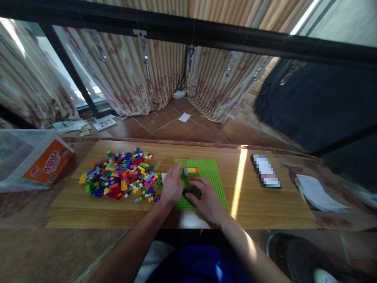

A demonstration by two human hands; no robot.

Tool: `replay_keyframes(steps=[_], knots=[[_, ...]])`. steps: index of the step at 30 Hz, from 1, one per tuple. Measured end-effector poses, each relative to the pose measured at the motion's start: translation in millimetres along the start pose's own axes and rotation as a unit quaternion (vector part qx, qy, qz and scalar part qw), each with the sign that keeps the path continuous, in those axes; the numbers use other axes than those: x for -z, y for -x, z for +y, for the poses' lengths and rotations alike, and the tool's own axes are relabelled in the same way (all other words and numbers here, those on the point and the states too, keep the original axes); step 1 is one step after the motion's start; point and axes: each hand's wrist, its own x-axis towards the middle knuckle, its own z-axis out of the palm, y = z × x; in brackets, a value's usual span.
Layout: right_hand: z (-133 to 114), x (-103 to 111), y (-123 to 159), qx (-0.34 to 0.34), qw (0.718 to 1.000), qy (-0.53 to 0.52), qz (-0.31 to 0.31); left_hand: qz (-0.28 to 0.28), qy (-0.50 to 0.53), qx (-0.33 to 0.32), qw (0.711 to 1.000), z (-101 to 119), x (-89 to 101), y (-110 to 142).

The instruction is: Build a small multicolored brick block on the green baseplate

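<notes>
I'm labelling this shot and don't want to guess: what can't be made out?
In the head view:
Dark brick by the right hand: too small and dim to tell if gripped.
Green baseplate: left edge partly hidden by the left hand.
Bottom of the brick pile: hidden by upper bricks.
Phone screen: details pixelated.
Clear bin: cut by the left edge.

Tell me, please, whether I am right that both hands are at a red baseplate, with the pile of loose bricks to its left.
Not quite: the head view shows that the baseplate is green, not red. The left hand and right hand are indeed at it, and the pile of loose bricks lies to its left.
</notes>
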Motion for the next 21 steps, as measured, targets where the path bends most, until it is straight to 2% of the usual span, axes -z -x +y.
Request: replay_keyframes(steps=[3,6,10,15,21], knots=[[0,-5,5,0.003,0.999,0.038,-0.026,0.020,0.022,0.005,1.000,2,3.0,0],[2,-6,3,0.001,0.999,0.037,-0.025,0.035,0.033,0.000,0.999,3,4.9,0],[-1,0,1,-0.056,0.998,-0.012,0.035,0.043,0.027,-0.008,0.999,3,6.3,1],[-6,5,-2,-0.160,0.976,-0.110,0.096,0.039,0.000,-0.062,0.997,7,6.6,4],[-8,-7,-12,-0.217,0.937,-0.233,0.144,-0.017,-0.016,-0.129,0.991,17,12.7,12]])
